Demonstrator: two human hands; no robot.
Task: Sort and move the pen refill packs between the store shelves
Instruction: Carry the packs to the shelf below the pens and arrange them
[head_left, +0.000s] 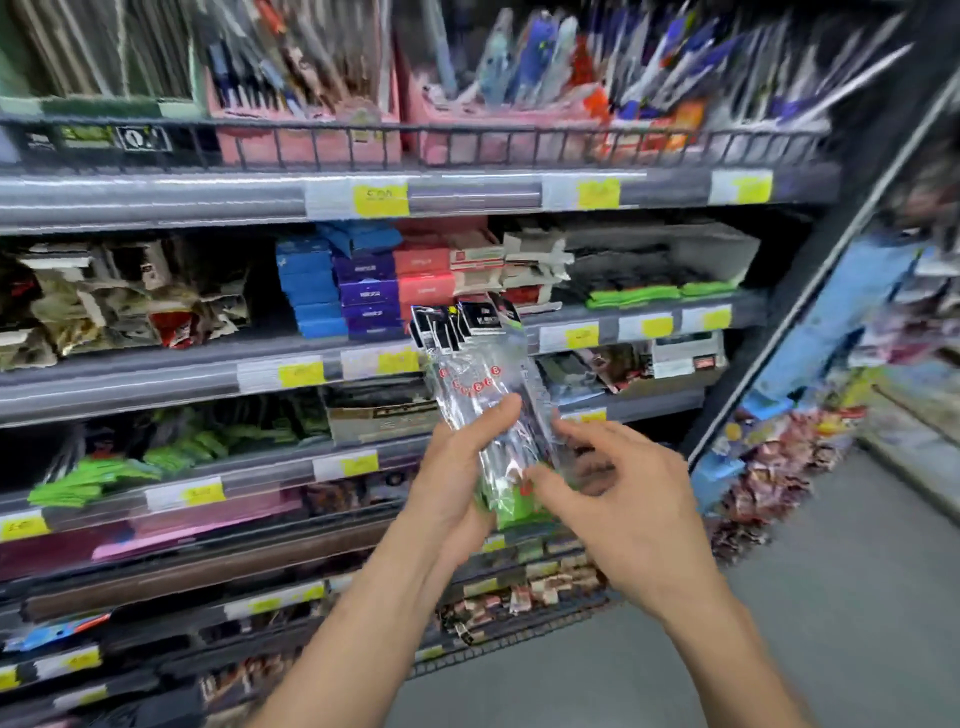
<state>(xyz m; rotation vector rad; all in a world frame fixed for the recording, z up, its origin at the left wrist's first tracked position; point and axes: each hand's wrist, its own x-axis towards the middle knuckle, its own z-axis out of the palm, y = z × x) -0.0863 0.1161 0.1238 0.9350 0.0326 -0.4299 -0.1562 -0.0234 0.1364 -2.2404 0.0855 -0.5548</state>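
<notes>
Pen refill packs (480, 379): fanned bundle of long, glossy clear-plastic sleeves with black header cards at the top, red round marks mid-length and green at the lower end; held upright, tilted slightly toward 11 o'clock, in front of the shelf edges at frame centre. Left hand (457, 483): wrapped around the lower half of the bundle from 9 o'clock, thumb (493, 421) pressed flat on the front face, remaining fingers hidden behind. Right hand (618, 499): at 3 o'clock of the bundle, fingers loosely curled and partly spread, fingertips (540, 475) touching the lower right edge; firm grip not determinable. Behind, at 12 o'clock: grey shelves (156, 379) with yellow price labels (382, 199), stacked blue, purple and red cardboard boxes (358, 291). Heavy motion blur throughout.
</notes>
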